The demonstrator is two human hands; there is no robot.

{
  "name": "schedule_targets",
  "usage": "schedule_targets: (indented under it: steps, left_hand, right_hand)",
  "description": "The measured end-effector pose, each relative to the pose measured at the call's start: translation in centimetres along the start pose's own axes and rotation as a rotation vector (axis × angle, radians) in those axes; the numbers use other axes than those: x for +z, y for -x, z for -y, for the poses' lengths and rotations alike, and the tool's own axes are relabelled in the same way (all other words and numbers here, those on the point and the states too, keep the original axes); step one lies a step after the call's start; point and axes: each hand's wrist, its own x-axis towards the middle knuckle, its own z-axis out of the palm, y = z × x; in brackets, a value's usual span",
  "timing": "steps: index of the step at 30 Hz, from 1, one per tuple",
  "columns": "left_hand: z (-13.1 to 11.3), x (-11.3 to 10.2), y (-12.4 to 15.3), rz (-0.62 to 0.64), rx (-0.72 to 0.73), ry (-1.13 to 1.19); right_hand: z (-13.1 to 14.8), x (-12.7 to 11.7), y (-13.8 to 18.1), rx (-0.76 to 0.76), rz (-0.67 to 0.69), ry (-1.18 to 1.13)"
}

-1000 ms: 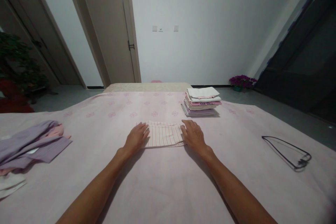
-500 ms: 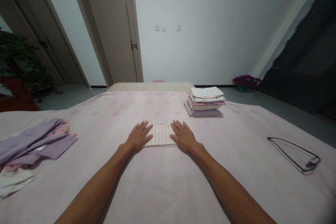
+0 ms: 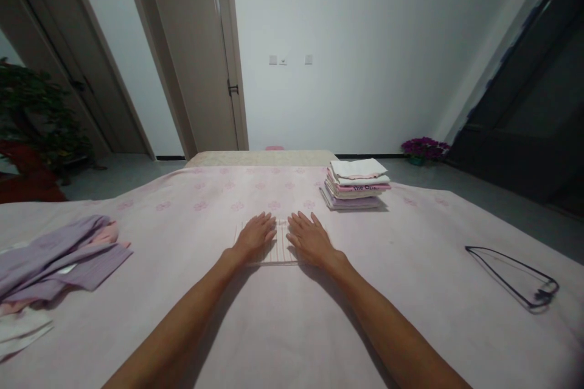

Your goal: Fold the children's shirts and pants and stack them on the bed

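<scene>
A folded striped cloth (image 3: 281,249), pale with thin pinkish-brown stripes, lies flat at the middle of the covered table. Over its left part is my left hand (image 3: 255,236), palm down with the fingers stretched out. My right hand (image 3: 311,239) is over the right part in the same way, fingers spread. Only a narrow strip of cloth shows between the two hands, plus a little at its outer edges. Whether the palms press on the cloth or hover just above it, I cannot tell.
Folded clothes form a stack (image 3: 358,185) at the back right. To the left lies a loose heap of purple, pink and white clothes (image 3: 59,261). A black wire hanger (image 3: 511,273) rests at the right. A pink flowered sheet (image 3: 283,328) covers the surface.
Both hands have moved inward over the striped cloth, so the gap between them is narrower. The view has tipped slightly upward.
</scene>
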Motion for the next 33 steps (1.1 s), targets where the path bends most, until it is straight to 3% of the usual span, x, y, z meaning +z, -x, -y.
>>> schedule_targets:
  steps: [3, 7, 14, 19, 25, 30, 33]
  left_hand:
    - [-0.5, 1.2, -1.1, 0.058, 0.088, 0.027]
    - [0.4, 2.3, -1.1, 0.047, 0.063, -0.011]
    - [3.8, 1.3, -0.1, 0.139, -0.165, -0.084]
    - [5.3, 0.1, 2.9, 0.041, -0.434, -0.141]
    - [4.9, -2.2, 6.5, -0.047, -0.686, 0.027]
    - [4.2, -3.8, 6.6, 0.137, -0.803, 0.231]
    - [4.0, -4.2, 6.3, 0.111, -0.837, 0.312]
  right_hand:
    - [0.7, 0.8, -0.9, -0.022, 0.059, -0.017]
    - [-0.5, 1.9, -0.6, 0.044, 0.061, 0.019]
    - [-2.9, 1.7, 0.6, 0.120, 0.064, 0.079]
    - [-3.4, 0.8, 1.0, 0.115, 0.082, 0.068]
    - [-0.3, -0.3, 0.5, 0.053, -0.014, 0.044]
    - [3.5, 0.6, -0.2, -0.062, 0.000, -0.041]
    - [4.5, 1.6, -0.2, -0.039, 0.040, -0.078]
